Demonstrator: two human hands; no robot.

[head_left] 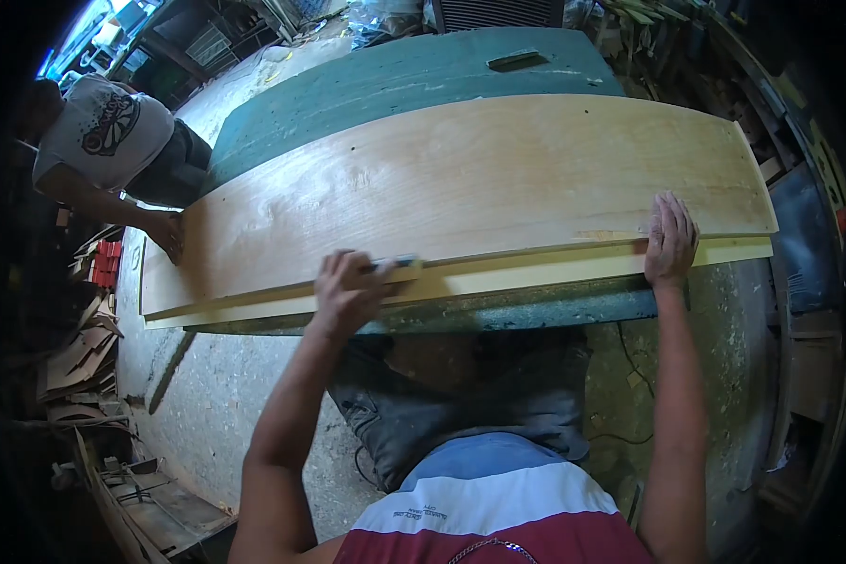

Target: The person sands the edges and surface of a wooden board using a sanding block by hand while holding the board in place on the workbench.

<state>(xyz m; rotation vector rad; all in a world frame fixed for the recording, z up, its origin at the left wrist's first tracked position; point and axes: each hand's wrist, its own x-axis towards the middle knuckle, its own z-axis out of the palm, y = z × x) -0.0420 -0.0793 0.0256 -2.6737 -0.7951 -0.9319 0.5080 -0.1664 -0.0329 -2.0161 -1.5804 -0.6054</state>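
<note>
A long pale plywood panel (498, 179) lies across the bench, with a light yellow board (536, 279) showing below its near edge. My left hand (348, 289) is closed at that edge, left of the middle. It grips a short tool with a dark blue body and a yellowish end (402, 268); blur hides its exact kind. Toward the right end, my right hand (670, 240) rests on the panel, fingers stretched forward over its near edge. Both boards lie flat, the panel set back from the yellow board's front edge.
A green bench (348, 89) supports the boards, a small dark block (515, 59) on its far side. Another person (113, 141) stands at the left, one hand (164, 235) on the panel's end. Scrap wood (85, 352) is piled left; shelving lines the right.
</note>
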